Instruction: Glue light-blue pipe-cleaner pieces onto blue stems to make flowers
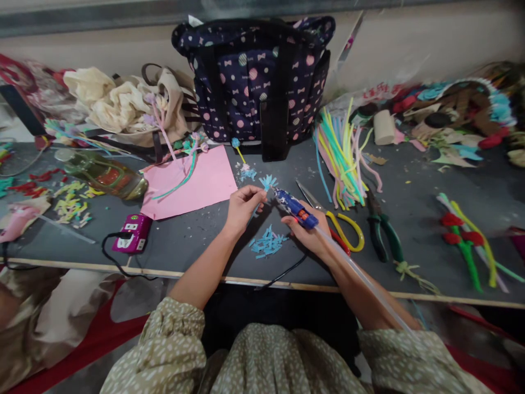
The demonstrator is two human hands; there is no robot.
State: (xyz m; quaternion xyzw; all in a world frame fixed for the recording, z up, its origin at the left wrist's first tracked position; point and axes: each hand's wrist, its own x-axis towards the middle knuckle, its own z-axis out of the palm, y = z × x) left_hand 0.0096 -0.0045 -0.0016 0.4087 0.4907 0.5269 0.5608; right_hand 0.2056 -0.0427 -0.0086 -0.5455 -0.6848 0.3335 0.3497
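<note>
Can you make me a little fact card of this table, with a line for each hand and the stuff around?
Left hand: pinching a frilly light-blue piece
Right hand: wrapped around a blue glue gun
Gun's tip: close to the frilly piece; can't tell if they touch
Between the arms: a pile of light-blue bits
Beside the right hand: scissors with yellow and red handles, then green-handled pliers
Beyond the scissors: colourful fuzzy sticks
At the back: dark dotted bag, black phone leaning on it
</note>
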